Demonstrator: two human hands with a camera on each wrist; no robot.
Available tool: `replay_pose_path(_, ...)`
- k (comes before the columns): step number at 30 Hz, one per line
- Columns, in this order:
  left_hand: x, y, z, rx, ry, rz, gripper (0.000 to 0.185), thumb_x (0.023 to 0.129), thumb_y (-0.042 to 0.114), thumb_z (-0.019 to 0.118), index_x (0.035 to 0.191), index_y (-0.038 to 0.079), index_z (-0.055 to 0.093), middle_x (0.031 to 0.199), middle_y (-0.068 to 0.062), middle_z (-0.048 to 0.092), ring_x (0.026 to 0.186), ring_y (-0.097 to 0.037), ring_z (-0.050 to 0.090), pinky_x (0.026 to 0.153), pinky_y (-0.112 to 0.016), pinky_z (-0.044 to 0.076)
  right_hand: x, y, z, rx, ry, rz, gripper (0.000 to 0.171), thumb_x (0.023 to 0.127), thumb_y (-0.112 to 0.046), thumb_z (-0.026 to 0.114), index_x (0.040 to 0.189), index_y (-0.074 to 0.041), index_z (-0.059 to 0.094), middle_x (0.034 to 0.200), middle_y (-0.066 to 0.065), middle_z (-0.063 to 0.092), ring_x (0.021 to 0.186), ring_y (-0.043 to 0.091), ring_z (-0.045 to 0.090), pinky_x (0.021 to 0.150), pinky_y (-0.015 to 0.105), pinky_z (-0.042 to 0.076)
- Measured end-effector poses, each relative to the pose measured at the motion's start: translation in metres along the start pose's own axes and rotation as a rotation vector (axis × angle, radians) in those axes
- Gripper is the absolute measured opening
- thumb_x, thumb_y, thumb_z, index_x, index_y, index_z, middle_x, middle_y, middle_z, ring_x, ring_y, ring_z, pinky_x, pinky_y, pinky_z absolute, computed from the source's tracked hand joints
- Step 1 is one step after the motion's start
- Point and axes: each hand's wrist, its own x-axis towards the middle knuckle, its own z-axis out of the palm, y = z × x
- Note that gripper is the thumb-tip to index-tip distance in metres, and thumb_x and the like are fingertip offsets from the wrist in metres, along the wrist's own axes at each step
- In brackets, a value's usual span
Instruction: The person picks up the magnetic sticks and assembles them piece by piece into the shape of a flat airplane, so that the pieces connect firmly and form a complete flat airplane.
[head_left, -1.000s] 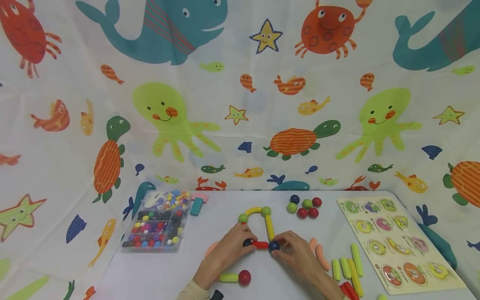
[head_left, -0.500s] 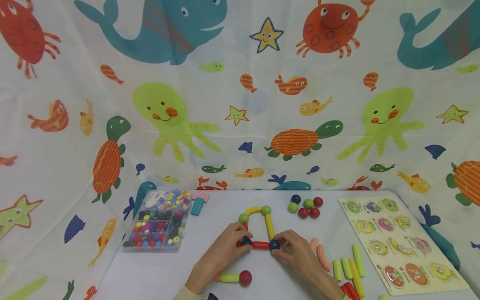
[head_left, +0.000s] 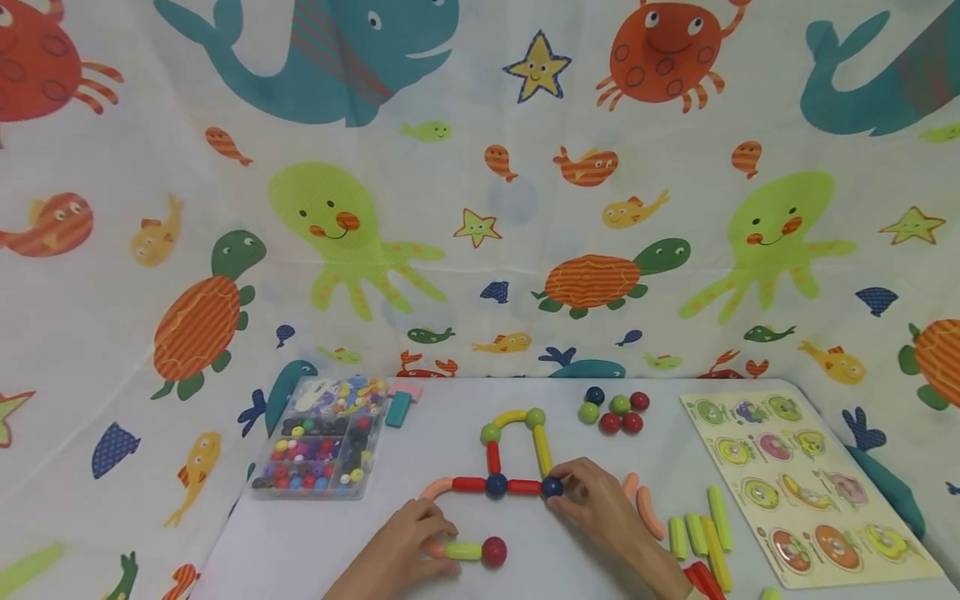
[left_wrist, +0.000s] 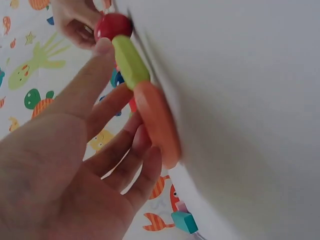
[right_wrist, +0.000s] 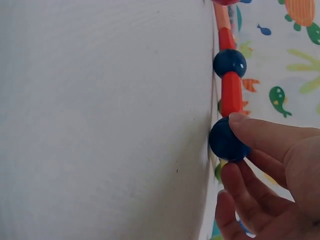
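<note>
The left hand, thumb and fingers spread about the orange stick, is nearer the short chain on the bench; from there the chain runs rightward through the green stick to the red ball. Beyond lies the frame, its near right blue ball pinched by the right hand.
</note>
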Motion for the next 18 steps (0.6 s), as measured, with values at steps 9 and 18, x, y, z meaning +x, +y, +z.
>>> replay_pose_path(9, 0.001, -0.005, 0.007, 0.097, 0.028, -0.015, 0.022, 0.085, 0.030, 0.081, 0.107, 0.028, 0.077, 0.102, 0.016, 0.058, 0.089, -0.001, 0.047, 0.073, -0.023, 0.042, 0.007, 0.001, 0.001, 0.021, -0.019, -0.016, 0.037, 0.083, -0.023, 0.084, 0.118, -0.022, 0.069, 0.104, -0.011, 0.064, 0.084, 0.004, 0.057, 0.076, 0.018, 0.052)
replay_pose_path(18, 0.014, -0.018, -0.004, 0.114, 0.097, -0.070, 0.021, 0.087, 0.026, 0.080, 0.108, 0.027, 0.077, 0.102, 0.015, 0.058, 0.092, -0.004, 0.049, 0.079, -0.027, 0.048, 0.030, -0.006, 0.008, 0.013, -0.012, -0.032, 0.039, 0.086, -0.020, 0.082, 0.122, -0.019, 0.067, 0.110, -0.007, 0.064, 0.087, 0.005, 0.058, 0.079, 0.017, 0.053)
